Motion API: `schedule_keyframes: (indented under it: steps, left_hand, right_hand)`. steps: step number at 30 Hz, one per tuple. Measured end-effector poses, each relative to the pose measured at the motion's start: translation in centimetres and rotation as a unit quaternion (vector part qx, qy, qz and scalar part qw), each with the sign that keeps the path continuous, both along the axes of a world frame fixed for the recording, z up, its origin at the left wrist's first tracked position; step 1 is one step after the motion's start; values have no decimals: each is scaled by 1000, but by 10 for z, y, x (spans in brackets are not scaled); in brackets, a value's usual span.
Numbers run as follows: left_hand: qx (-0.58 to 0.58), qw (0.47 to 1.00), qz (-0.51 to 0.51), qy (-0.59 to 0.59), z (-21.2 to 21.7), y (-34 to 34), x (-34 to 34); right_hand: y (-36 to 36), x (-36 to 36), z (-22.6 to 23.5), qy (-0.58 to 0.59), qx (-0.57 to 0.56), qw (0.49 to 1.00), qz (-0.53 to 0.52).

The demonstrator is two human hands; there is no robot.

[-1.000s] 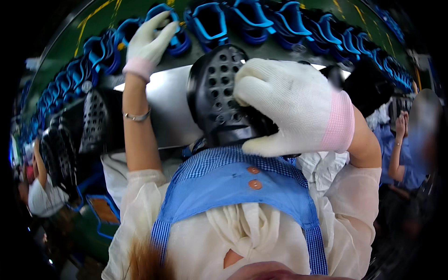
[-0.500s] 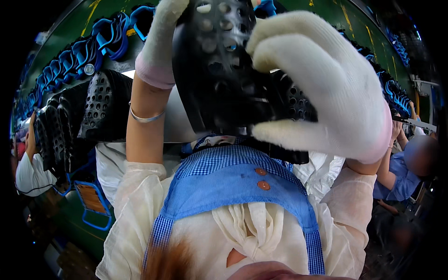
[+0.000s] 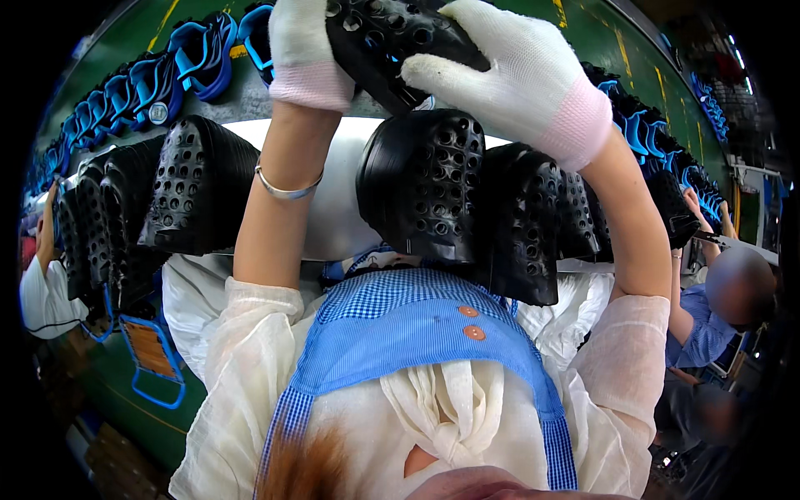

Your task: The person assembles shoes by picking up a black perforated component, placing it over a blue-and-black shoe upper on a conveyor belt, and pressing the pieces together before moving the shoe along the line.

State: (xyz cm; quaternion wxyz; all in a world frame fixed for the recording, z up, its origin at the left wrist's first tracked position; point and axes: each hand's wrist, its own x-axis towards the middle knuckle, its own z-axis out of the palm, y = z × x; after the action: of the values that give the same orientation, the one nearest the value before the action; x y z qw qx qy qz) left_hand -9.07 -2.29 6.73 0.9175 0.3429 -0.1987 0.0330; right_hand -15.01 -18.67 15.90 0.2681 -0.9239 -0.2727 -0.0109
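Up at the top, between my hands, is a black curved plastic piece (image 3: 385, 48) pierced with round holes. My left hand (image 3: 307, 37), in a white knit glove with a pink cuff, grips its left side; those fingertips run out of the picture. My right hand (image 3: 508, 79), gloved alike, clasps the right end, its thumb lying across the near face. Below my hands a nested stack of similar black perforated pieces (image 3: 429, 183) stands on a white work surface (image 3: 333, 179). Another stack (image 3: 529, 221) is just right of it.
More black perforated stacks (image 3: 185, 183) stand on the left. Beyond run rows of blue-and-black shell-shaped items (image 3: 200, 54). A blue-framed chair (image 3: 152, 354) is at the lower left on the green floor (image 3: 171, 408). Co-workers sit at both sides, one in a blue top (image 3: 704, 312).
Both hands have moved up and away from me with the black piece, which is now tilted. The right hand's grip has shifted, and the stacks beneath have come into sight.
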Motion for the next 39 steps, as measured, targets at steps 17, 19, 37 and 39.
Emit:
schedule_keyframes:
  steps: [17, 19, 37, 39]
  left_hand:
    - [632, 757, 99, -135, -127, 0, 15]
    - [665, 722, 129, -142, -138, -7, 20]
    - [845, 525, -97, -38, -125, -33, 72]
    - [840, 534, -65, -79, -132, -30, 71]
  right_hand:
    - [-43, 116, -78, 100, -205, 974, -7]
    - [-30, 128, -72, 165, -227, 958, -62]
    - [44, 189, -184, 138, -320, 935, -66]
    - [47, 187, -180, 143, -320, 935, -53]
